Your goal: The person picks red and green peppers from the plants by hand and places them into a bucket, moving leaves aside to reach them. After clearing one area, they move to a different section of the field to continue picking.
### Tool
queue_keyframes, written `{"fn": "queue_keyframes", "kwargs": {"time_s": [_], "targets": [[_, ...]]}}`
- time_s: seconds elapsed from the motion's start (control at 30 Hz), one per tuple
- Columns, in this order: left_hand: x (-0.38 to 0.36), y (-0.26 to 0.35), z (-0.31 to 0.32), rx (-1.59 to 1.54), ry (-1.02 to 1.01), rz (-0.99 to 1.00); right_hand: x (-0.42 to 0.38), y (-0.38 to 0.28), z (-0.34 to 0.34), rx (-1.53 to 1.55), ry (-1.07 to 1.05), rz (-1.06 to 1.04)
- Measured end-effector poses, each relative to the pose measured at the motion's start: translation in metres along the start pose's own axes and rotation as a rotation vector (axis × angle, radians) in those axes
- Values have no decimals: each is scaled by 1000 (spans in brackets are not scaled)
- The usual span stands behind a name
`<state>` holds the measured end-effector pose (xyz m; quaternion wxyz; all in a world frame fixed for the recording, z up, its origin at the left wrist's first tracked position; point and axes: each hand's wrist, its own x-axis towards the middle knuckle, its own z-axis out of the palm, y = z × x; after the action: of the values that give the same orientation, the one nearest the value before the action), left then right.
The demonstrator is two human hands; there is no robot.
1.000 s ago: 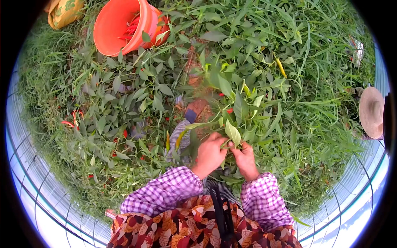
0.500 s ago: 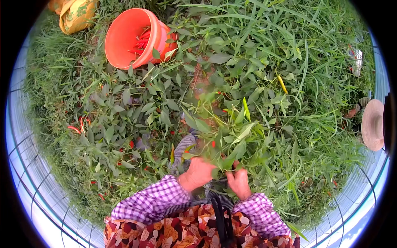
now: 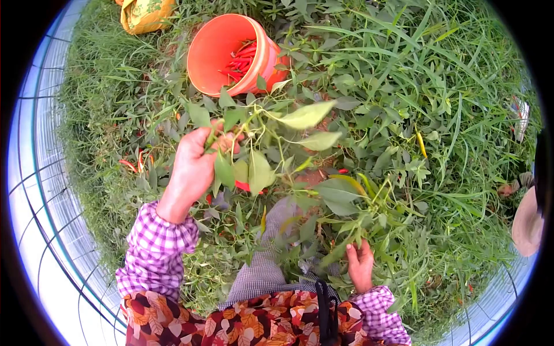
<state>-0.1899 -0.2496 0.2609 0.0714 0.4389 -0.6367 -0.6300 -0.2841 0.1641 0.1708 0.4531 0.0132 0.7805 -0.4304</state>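
My left hand (image 3: pixel 193 167) is raised and closed around a leafy branch of a chili pepper plant (image 3: pixel 306 115), whose leaves spread out to the right. A red chili (image 3: pixel 243 185) shows below those leaves. Lower down on the right, my right hand (image 3: pixel 361 266) has its fingers closed at the stem of another pepper branch (image 3: pixel 346 199), partly hidden by foliage. Yellow-green chilies (image 3: pixel 352 183) show on that branch. Beyond my left hand, an orange-red bucket (image 3: pixel 202 55) lies tilted on the plants with several red chilies (image 3: pixel 239 62) inside.
Dense pepper plants and long grass (image 3: pixel 461 115) surround me. A yellow bag (image 3: pixel 147 14) lies at the top left. At the right edge are another person's hat (image 3: pixel 528 222) and hand (image 3: pixel 508 188). More red chilies (image 3: pixel 138 162) hang at the left.
My left hand has moved up and left from the plant near my lap, carrying a leafy branch. My right hand has shifted slightly right and down. The view has swung to the left.
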Motion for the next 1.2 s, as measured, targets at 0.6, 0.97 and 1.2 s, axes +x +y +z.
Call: {"fn": "queue_keyframes", "kwargs": {"time_s": [0.6,0.97,1.2], "targets": [[-122,-77,123,285,-514,242,-1,-125,29,-735,-586,-646],[-113,-80,47,755,-736,520,-8,-122,10,-813,-713,-848],[-35,-57,-55,-331,239,-155,-6,-124,-24,-810,-399,-648]]}}
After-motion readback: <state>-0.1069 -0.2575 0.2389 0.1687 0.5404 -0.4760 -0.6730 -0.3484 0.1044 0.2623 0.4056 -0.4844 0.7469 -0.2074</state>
